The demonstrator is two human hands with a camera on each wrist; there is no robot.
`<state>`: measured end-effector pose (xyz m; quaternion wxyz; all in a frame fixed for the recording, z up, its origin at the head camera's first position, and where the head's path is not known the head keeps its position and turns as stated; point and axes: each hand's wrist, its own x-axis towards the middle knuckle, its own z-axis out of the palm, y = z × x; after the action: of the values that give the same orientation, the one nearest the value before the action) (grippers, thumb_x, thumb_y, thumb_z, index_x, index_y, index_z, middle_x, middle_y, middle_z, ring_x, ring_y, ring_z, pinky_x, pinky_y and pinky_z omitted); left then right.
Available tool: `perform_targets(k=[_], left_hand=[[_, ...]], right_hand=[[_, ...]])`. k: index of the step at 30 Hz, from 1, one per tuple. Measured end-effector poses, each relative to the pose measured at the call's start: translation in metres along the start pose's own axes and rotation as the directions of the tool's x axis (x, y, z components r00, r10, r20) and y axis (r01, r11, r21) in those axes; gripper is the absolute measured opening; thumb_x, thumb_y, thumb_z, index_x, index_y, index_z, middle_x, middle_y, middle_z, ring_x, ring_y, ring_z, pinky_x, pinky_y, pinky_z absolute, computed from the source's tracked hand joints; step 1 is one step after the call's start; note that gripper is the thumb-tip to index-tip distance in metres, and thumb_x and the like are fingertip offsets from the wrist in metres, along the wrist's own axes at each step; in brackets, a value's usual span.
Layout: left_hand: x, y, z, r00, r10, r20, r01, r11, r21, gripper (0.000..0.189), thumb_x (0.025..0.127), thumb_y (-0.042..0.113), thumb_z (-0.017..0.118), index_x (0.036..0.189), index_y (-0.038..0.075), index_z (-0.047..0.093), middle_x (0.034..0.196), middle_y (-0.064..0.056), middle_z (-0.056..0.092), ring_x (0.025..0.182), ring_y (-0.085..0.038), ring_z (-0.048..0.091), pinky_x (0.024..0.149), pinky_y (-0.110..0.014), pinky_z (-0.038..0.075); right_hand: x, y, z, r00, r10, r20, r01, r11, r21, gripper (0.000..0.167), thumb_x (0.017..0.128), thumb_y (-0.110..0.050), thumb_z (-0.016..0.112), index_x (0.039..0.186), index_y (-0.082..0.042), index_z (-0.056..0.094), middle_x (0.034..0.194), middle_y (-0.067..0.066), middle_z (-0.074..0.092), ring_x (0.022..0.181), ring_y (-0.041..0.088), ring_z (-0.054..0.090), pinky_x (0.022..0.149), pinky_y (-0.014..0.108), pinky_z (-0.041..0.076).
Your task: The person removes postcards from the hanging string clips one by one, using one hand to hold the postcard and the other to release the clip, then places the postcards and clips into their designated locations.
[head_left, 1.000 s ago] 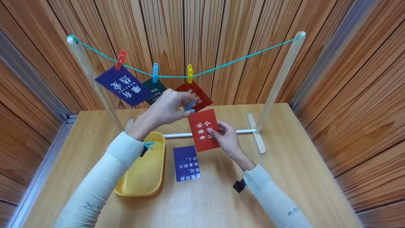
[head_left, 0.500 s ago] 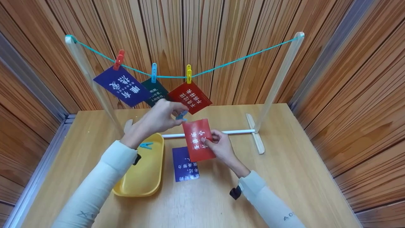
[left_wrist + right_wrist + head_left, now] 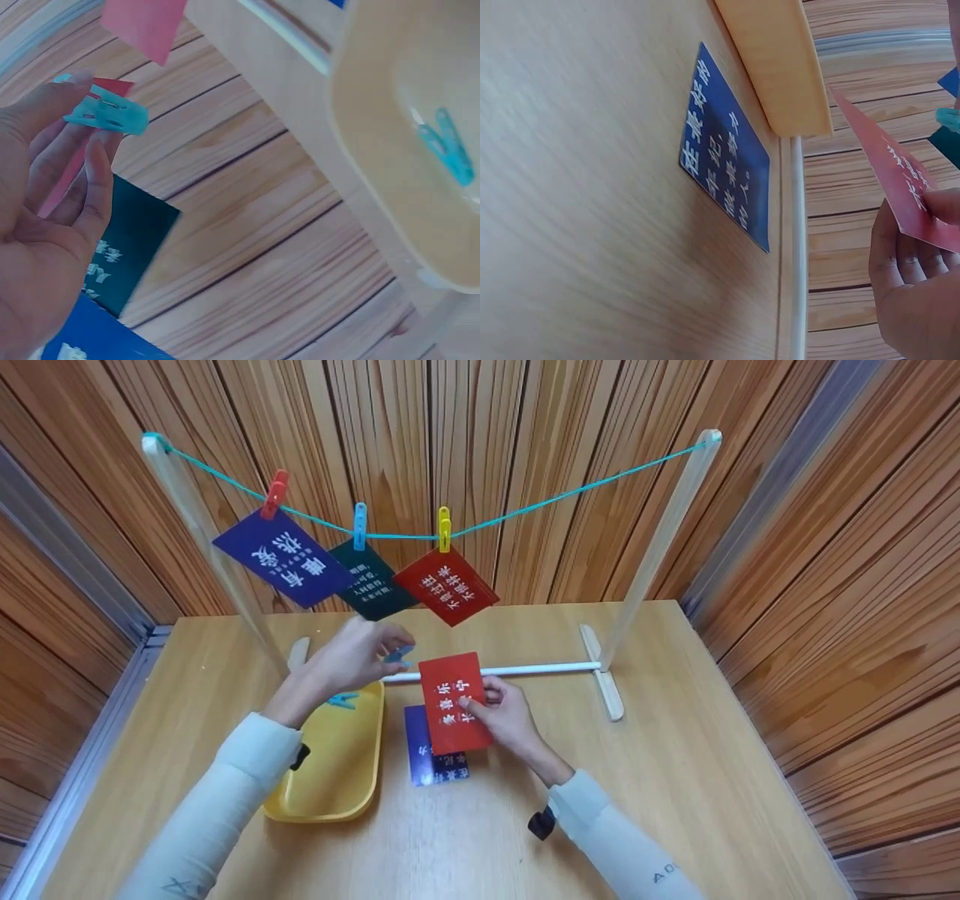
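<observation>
My left hand (image 3: 358,651) pinches a blue clothespin (image 3: 112,112) between thumb and fingers, in front of the hanging green card (image 3: 375,583). Just right of it, my right hand (image 3: 508,715) holds a red card (image 3: 450,731) with white characters by its right edge, thumb on the printed face. The clothespin and this card are apart. Below the red card, a purple-blue card (image 3: 727,150) lies on the table, partly covered in the head view. On the teal string (image 3: 577,493) hang a purple card (image 3: 281,556), the green card and another red card (image 3: 447,586).
Red (image 3: 274,495), blue (image 3: 360,526) and yellow (image 3: 444,529) clothespins grip the string between two wooden posts (image 3: 660,547). A white rod (image 3: 540,669) joins the post feet. The yellow tray (image 3: 379,757) at left contains another blue clothespin (image 3: 450,150).
Both hands have moved left and down, away from the string, with the clothespin and red card still held. The hanging red card is now fully uncovered.
</observation>
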<state>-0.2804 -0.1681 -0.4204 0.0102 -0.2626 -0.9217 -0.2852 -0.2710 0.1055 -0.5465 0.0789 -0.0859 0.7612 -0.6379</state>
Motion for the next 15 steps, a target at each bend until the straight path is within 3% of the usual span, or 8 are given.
perform_targets(k=[8,15], left_hand=[[-0.012,-0.024,0.005,0.998,-0.059,0.022,0.059,0.998,0.007,0.036,0.091,0.011,0.083,0.126,0.012,0.076,0.118,-0.010,0.079,0.104,-0.027,0.076,0.092,-0.046,0.065],[-0.022,-0.041,0.014,0.990,-0.106,0.092,0.100,0.993,0.061,0.035,0.089,0.010,0.084,0.123,0.010,0.076,0.112,-0.012,0.079,0.095,-0.027,0.072,0.088,-0.044,0.066]], right_hand=[[0.000,0.008,0.014,0.999,0.043,0.025,-0.043,0.999,0.005,0.041,0.097,-0.020,0.077,0.133,-0.006,0.065,0.122,0.014,0.076,0.109,0.025,0.078,0.094,0.040,0.064],[-0.005,0.021,0.023,0.997,0.075,0.030,-0.075,0.997,0.010,0.033,0.097,-0.015,0.076,0.125,-0.001,0.067,0.114,0.017,0.077,0.101,0.024,0.079,0.090,0.039,0.065]])
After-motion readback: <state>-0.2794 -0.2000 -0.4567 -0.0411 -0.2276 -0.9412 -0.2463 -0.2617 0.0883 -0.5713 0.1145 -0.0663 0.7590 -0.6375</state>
